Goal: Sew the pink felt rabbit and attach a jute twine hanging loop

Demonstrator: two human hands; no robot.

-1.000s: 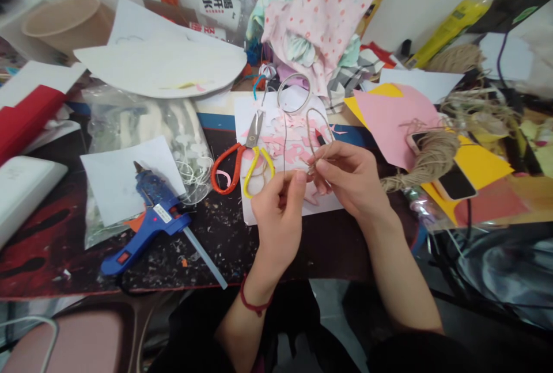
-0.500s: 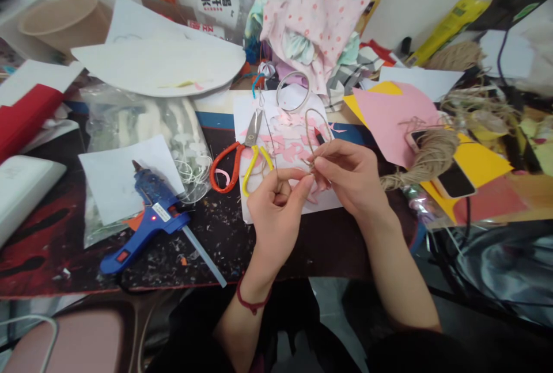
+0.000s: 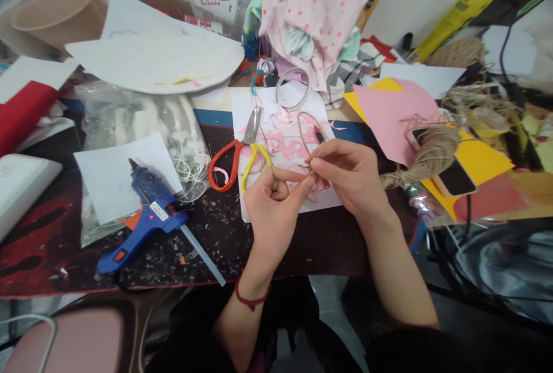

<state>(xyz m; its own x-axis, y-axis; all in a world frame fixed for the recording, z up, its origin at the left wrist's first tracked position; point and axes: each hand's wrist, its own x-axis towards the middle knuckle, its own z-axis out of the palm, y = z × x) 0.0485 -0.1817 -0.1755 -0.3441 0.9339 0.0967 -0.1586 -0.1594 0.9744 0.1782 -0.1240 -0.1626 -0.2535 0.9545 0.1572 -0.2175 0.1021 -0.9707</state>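
My left hand (image 3: 276, 200) and my right hand (image 3: 352, 174) meet fingertip to fingertip over a white sheet (image 3: 317, 206). Both pinch a thin brown twine (image 3: 303, 131), which loops up above the right fingers. The exact spot where the fingertips grip it is partly hidden. Pink paper scraps (image 3: 287, 143) lie on the sheet beneath. Just left of the hands, scissors (image 3: 246, 145) with one red and one yellow handle lie with blades pointing away. A roll of tape (image 3: 292, 88) rests at the sheet's far edge.
A blue glue gun (image 3: 151, 206) with its light on lies at the left, partly on white paper. Behind it is a clear plastic bag (image 3: 93, 114). To the right are a twine bundle (image 3: 436, 148), a phone (image 3: 455, 179) and pink paper (image 3: 389, 108). Fabric pieces (image 3: 315, 10) are heaped at the back.
The twine loop above my right fingers has shifted slightly left and lower. Both hands stay pinched together at nearly the same place. The view has shifted a little.
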